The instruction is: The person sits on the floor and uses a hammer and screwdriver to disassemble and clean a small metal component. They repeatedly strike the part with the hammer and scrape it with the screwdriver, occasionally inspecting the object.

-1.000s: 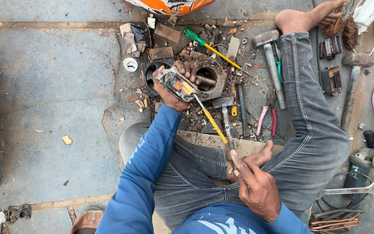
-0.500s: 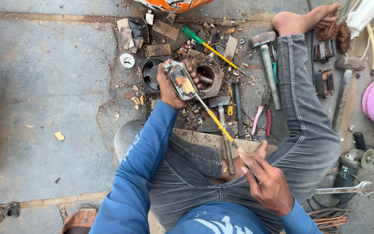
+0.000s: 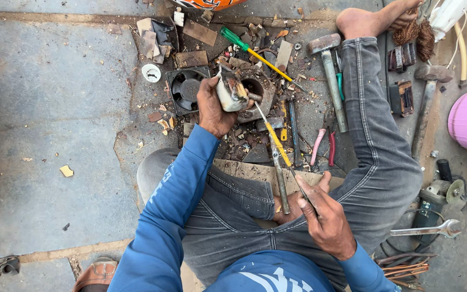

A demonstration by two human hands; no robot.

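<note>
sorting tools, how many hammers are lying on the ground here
2: one hammer lies left of the outstretched leg, another hammer lies right of it. The clutter may hide more.

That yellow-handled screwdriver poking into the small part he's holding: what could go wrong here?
The yellow-handled screwdriver points into the small grey-white part gripped by the left hand; a slip might jab that palm. The right hand drives it above the lap. Metal scraps lie near the bare foot, which might get cut.

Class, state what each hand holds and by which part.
Left hand grips a small whitish part around its body. Right hand holds a yellow-handled screwdriver by its handle end.
</note>
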